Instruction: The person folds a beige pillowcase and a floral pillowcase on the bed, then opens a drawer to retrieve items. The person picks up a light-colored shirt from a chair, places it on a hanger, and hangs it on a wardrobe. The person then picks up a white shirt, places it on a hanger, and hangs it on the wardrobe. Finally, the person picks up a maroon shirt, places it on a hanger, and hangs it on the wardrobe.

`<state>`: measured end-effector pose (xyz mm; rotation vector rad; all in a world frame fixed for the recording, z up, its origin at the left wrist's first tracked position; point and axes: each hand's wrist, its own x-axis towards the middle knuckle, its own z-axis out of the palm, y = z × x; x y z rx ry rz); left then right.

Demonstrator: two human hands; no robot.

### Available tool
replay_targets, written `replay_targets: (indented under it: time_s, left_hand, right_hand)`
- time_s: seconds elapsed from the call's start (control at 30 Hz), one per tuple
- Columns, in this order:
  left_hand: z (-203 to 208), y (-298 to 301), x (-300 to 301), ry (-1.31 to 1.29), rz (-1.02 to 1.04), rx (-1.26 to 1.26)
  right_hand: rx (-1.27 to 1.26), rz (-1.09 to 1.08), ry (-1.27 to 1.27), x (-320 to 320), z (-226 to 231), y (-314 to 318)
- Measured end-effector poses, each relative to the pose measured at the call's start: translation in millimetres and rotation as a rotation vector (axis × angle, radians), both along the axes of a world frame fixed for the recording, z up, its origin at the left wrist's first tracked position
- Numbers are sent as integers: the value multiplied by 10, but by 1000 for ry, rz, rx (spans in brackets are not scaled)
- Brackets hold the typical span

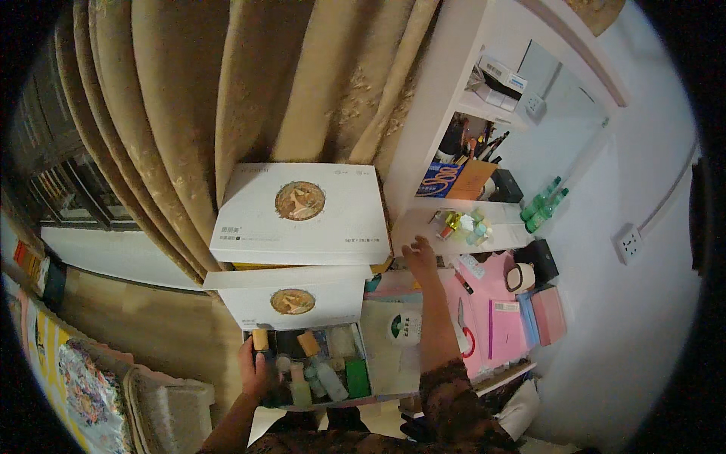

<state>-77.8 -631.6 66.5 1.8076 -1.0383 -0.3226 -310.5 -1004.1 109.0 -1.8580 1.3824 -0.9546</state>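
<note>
Gripping the left edge of an open white cardboard box (362, 340) holding small bottles, the left hand (255, 372) sits beside a wooden-capped bottle (261, 340). Farther out, the right hand (420, 257), fingers loosely parted, nears a cluster of small yellow and clear bottles (472, 227) on a white shelf (418, 221); beyond stand two translucent green bottles (546, 212).

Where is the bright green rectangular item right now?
In the head view, the bright green rectangular item lies in the near right corner of the open rectangular box, beside a pale translucent bottle.
</note>
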Motion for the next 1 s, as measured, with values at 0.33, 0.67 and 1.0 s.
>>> replay_targets:
  time_s: [0.33, 0.67, 1.0]
  left_hand:
    - [158, 92, 3, 62, 32, 109]
    - [10, 218, 55, 173, 59, 44]
    - [230, 187, -2, -258, -19, 143]
  right_hand:
    - [72, 271, -237, 547, -207, -728]
    - [51, -27, -301, -103, -186, -47]
    - [543, 302, 207, -451, 108, 1872]
